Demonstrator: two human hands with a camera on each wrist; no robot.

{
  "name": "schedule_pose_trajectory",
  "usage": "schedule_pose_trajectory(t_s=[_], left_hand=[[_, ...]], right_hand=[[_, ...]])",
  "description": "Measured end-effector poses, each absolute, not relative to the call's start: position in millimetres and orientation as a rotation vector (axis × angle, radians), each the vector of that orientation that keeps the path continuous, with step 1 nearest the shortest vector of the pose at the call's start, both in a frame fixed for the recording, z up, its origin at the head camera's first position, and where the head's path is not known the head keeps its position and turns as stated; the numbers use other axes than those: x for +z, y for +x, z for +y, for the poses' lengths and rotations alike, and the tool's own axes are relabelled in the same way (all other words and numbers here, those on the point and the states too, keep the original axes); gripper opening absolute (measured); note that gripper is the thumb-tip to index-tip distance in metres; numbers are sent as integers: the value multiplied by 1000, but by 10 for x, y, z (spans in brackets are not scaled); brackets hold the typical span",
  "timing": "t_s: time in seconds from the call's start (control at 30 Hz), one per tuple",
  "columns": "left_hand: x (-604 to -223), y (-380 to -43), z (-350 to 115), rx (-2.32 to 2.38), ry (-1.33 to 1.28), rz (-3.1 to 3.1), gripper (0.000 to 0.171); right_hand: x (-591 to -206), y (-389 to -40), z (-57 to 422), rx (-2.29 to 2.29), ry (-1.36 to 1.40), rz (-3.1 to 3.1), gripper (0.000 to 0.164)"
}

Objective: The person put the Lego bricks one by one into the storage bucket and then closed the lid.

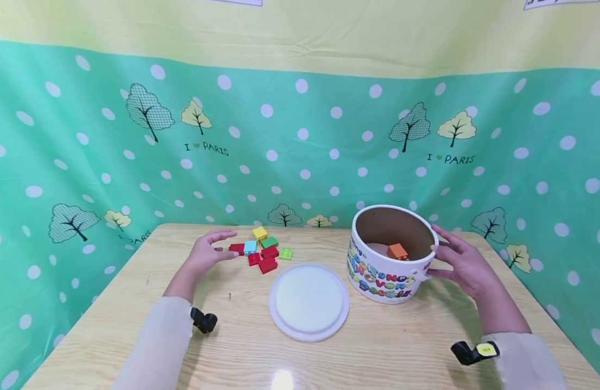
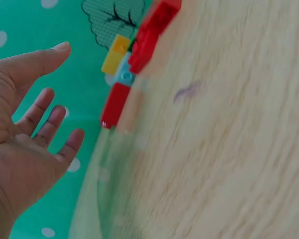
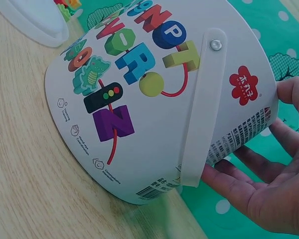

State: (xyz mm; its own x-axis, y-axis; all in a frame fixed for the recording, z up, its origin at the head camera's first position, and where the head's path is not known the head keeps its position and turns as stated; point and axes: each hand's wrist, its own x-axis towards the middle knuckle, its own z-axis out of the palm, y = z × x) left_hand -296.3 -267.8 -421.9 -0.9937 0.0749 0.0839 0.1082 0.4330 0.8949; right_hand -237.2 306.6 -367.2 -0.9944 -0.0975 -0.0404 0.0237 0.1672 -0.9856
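Note:
On the right stands a round white bucket (image 1: 373,273) printed with colourful letters, its top uncovered and an orange toy brick (image 1: 396,251) inside. My right hand (image 1: 463,265) holds it by the rim and outer wall. In the right wrist view the thumb is near the rim, while the other fingers lie along the side by the white strap handle (image 3: 204,114). My left hand (image 1: 207,253) hovers with spread, relaxed fingers just left of a pile of toy bricks. Closest to it is a red brick (image 1: 236,248), beside a light blue brick (image 1: 250,247). Nothing is in that hand.
Yellow (image 1: 259,233), dark green, lime green (image 1: 286,253) and more red bricks (image 1: 268,265) make up the pile. A white round lid (image 1: 309,300) lies flat mid-table, left of the bucket. Behind the wooden table (image 1: 241,346) hangs a green dotted curtain (image 1: 304,157).

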Motion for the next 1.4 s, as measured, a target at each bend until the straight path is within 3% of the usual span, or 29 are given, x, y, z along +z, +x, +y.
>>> schedule_pose_trajectory(t_s=[0.3,0.53,0.73,1.07,1.4], left_hand=[[-4361,-3132,-2693,-1469,-216,-2792,62],[-4445,-3176,-2654,-1485,-88,-2803,63],[-4501,-3200,-2654,-1516,15,-2786,59],[-4505,-3219,-2647,-1393,-33,-2834,44],[-4477,-3149,-2650,-1386,-27,-2853,44]], right_hand=[[-3691,-2369,3093,-1983,-73,2313,67],[-3705,-2366,3092,-2008,-109,2290,67],[-3709,-2392,3066,-1995,-119,2292,67],[-3691,-2390,3090,-2038,-110,2268,67],[-3702,-2399,3083,-2001,-89,2303,68]])
